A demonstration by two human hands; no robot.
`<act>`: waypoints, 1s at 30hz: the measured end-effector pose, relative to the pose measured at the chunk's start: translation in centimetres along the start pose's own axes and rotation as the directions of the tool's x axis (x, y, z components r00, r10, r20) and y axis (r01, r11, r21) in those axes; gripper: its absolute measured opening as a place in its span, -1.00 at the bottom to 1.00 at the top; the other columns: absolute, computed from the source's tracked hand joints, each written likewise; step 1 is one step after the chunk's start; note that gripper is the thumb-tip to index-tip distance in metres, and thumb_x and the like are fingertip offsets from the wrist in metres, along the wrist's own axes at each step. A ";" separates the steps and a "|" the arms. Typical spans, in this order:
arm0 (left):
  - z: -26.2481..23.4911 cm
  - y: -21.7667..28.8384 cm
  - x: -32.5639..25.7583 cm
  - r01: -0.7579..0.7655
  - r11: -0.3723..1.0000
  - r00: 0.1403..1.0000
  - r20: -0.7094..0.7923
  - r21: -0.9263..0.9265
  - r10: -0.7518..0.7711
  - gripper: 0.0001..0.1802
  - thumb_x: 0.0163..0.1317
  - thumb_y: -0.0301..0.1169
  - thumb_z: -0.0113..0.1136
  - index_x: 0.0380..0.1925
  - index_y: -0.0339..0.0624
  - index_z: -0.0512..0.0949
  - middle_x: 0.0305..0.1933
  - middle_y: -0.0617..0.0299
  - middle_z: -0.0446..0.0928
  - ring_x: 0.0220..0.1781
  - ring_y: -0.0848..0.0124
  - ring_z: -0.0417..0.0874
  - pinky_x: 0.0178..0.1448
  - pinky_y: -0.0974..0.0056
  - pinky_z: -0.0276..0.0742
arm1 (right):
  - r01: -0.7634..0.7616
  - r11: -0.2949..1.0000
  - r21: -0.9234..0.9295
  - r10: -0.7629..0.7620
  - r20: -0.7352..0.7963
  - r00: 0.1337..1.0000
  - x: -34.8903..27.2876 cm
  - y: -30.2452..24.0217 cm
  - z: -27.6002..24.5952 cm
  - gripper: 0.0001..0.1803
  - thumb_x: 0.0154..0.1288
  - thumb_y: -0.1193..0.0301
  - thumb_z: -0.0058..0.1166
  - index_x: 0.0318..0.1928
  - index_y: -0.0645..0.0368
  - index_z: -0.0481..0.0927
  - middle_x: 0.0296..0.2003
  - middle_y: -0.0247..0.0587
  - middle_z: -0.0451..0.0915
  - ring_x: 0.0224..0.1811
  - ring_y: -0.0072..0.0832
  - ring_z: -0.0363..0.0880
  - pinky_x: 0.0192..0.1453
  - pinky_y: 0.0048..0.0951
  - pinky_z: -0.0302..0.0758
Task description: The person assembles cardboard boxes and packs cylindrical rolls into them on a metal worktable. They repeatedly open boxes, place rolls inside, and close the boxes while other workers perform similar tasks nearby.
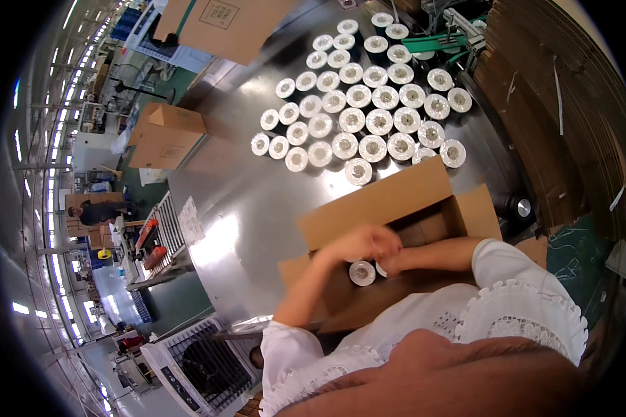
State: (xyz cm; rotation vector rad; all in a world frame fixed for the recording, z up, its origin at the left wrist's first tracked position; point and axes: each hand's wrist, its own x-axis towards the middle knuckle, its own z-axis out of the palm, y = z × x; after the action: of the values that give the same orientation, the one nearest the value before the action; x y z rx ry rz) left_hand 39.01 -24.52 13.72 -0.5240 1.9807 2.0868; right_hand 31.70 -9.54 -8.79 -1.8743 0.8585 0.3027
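Note:
My left hand (365, 242) and my right hand (389, 258) meet over an open cardboard box (375, 206), fingers curled and partly hidden by each other. What they hold, if anything, I cannot make out. Right below them, inside the box, a round white-topped cylinder (362, 273) stands upright. Another white top (381, 270) shows only in part beside my right fingers. Beyond the box, many of the same dark-sided cylinders (352, 120) with shiny, crinkled white tops stand in a loose cluster on the metal table (243, 187).
Stacked flat cardboard (570, 118) lines the right side. A green guide (431, 44) reaches over the table's far end. Cartons (167, 135) sit off the left edge, near a roller conveyor (167, 226). A person (101, 212) is far left. A dark cylindrical knob (518, 207) stands right of the box.

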 end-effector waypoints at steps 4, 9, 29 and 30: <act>-10.7 -4.7 6.7 0.206 0.717 0.646 -0.642 0.666 0.412 -0.78 0.06 -0.26 0.34 -0.30 -0.07 0.63 -0.15 0.19 0.59 -0.11 0.25 0.60 -0.09 0.15 0.52 | 0.410 0.873 0.264 -0.339 -0.274 0.900 -11.1 -4.9 -15.2 -0.54 0.28 0.16 0.10 0.09 0.15 0.50 -0.19 -0.02 0.64 -0.17 -0.10 0.63 -0.07 -0.14 0.54; -16.2 -16.2 11.6 0.556 0.290 0.800 -0.596 0.779 0.068 -0.39 -0.20 -0.13 0.45 0.00 0.26 0.58 0.27 0.03 0.28 0.34 0.04 0.24 0.36 -0.02 0.22 | -0.012 0.978 0.207 0.191 -0.882 0.430 -18.3 7.3 -24.9 -0.67 0.20 0.39 0.07 0.02 0.02 0.56 -0.10 -0.03 0.56 -0.02 -0.08 0.52 0.05 -0.15 0.45; -17.8 -6.3 5.8 0.521 0.545 0.735 -0.670 0.657 0.104 -0.57 -0.17 -0.16 0.41 -0.21 0.03 0.70 -0.16 0.10 0.51 0.01 0.14 0.48 0.08 0.11 0.46 | -0.387 0.885 0.257 0.464 -0.531 0.709 -29.3 19.6 -22.8 -0.25 -0.05 0.49 0.16 0.26 0.09 0.32 -0.25 0.17 0.59 -0.21 0.04 0.60 -0.10 -0.15 0.52; -17.1 -3.5 3.4 0.489 0.614 0.666 -0.720 0.619 0.196 -0.56 -0.17 -0.19 0.42 -0.19 -0.01 0.69 -0.17 0.11 0.50 -0.02 0.14 0.49 0.07 0.12 0.46 | -0.357 0.880 0.314 0.475 -0.577 0.664 -31.6 18.2 -22.9 -0.26 -0.05 0.49 0.15 0.27 0.08 0.31 -0.26 0.17 0.59 -0.21 0.05 0.61 -0.11 -0.15 0.53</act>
State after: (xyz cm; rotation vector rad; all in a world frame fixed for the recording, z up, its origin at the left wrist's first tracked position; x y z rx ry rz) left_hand 39.09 -41.59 8.61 -1.4208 2.8173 0.6489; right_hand -7.04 -20.42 6.62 -1.5914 1.7475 -0.1674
